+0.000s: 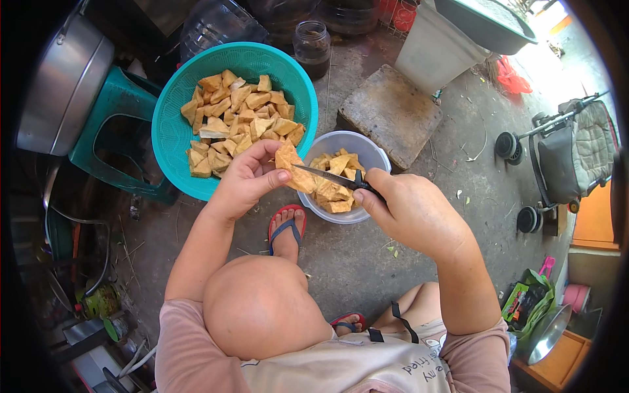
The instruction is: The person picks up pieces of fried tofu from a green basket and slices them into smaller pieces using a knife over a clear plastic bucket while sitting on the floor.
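Between the fingers and thumb of my left hand (249,177) is a golden-brown piece of fried tofu (293,167). My right hand (419,213) grips the black handle of a small knife (334,177), whose dark blade points left and touches the tofu piece. Below and behind the knife stands a whitish plastic bowl (380,157) with several tofu pieces (333,193) in it. To the left, a large teal plastic colander (171,141) holds a heap of tofu pieces (246,111); my left hand is just in front of its near right edge.
A stone slab (393,114) lies beyond the bowl, near a glass jar (312,49) and a white bucket (436,56). At left, a metal pot (62,85) rests on a green stool (105,134). A stroller (570,157) stands at right on the concrete floor (406,259).
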The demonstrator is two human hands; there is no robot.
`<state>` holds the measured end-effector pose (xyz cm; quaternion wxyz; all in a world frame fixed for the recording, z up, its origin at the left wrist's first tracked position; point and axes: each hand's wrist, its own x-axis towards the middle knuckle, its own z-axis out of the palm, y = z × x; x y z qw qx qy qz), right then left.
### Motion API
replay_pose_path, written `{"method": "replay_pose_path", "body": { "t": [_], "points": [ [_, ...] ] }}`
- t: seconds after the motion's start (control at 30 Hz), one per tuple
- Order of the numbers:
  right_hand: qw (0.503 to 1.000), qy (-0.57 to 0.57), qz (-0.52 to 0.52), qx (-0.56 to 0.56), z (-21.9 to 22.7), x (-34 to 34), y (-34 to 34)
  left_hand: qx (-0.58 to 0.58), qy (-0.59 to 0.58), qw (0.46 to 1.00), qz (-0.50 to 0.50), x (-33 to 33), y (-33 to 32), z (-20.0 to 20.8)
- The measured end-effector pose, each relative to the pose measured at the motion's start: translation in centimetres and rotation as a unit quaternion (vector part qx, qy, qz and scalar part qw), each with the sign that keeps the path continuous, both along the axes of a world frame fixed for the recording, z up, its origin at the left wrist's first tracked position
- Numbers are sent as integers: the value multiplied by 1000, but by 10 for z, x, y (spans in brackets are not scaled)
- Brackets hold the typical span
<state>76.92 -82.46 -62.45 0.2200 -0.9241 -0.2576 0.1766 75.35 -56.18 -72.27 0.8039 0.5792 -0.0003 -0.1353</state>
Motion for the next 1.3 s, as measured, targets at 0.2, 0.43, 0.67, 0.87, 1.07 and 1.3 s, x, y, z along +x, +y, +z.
{"method": "replay_pose_path", "body": {
  "t": [0.2,0.43,0.67,0.87,1.07,1.3],
  "points": [
    [998,-41,-32,-24,2,-12,15,8,-34,999,7,0,-4,1],
    [998,-31,-11,-50,4,-6,16,15,-46,999,25,2,-7,-3],
    [998,-22,-11,-60,-9,-5,6,44,-55,997,-12,10,-16,-6],
    [997,5,-24,-80,-16,-7,-14,38,-29,997,-56,20,-31,-11],
    [993,40,-81,-78,-22,-17,-67,320,-99,935,-113,32,-44,-37],
    [989,81,-112,-53,-37,-28,-79,638,-291,709,78,86,9,-72]
  ]
}}
